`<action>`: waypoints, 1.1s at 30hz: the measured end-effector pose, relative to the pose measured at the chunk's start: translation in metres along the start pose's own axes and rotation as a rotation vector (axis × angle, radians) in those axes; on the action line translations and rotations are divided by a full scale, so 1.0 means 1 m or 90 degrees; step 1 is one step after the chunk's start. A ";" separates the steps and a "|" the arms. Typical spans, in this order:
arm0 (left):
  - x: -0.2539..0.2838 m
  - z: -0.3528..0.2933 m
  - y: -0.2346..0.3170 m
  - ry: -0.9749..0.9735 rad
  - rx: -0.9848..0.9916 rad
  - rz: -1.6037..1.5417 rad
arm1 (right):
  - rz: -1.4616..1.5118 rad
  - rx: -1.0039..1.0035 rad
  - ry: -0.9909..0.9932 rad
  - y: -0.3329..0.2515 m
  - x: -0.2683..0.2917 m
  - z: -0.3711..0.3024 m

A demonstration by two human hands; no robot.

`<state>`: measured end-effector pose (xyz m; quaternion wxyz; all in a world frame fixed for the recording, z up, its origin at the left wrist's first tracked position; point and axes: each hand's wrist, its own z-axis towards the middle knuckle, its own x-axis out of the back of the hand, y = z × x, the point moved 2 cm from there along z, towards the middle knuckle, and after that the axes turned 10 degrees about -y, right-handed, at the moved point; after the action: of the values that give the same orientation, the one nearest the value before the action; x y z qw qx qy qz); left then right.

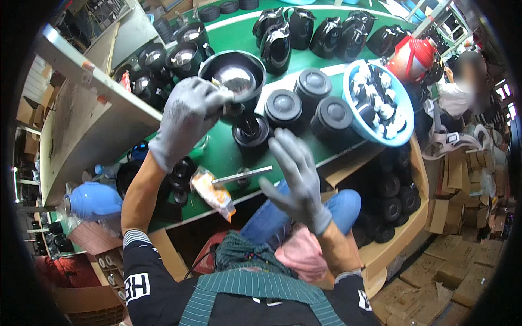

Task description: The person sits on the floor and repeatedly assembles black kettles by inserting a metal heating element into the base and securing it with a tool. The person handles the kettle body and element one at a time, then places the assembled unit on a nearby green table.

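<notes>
My left hand [187, 117], in a grey glove, is closed on the near left edge of a black jug body [256, 87] with a shiny inside. It holds the body tilted above a round black part [252, 133] on the green table. My fingers cover the spot they grip. My right hand [298, 179], gloved too, hovers with fingers spread, holding nothing. Just beyond it stand three stacks of black round lids [284, 107]. A metal strip [243, 175] and an orange-and-white plastic packet [209, 190] lie on the table between my hands.
Several black jugs [276, 49] stand at the back, and more black bodies [185, 57] at the back left. A blue basin [409, 117] holds black-and-white parts. A red jug [413, 58] stands beyond it. A carton [417, 163] of black parts sits at right. A person [457, 98] is farther right.
</notes>
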<state>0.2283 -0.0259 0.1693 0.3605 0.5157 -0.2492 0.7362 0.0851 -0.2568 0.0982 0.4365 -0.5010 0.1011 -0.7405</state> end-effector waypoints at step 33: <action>-0.203 -0.347 0.105 -0.141 0.377 -0.781 | 0.489 -0.078 -0.369 -0.029 -0.054 -0.035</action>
<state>-0.0133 0.1098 -0.1401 0.5282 0.7125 0.2641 0.3790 0.0462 -0.2095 0.0633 0.6584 -0.6377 0.1965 -0.3482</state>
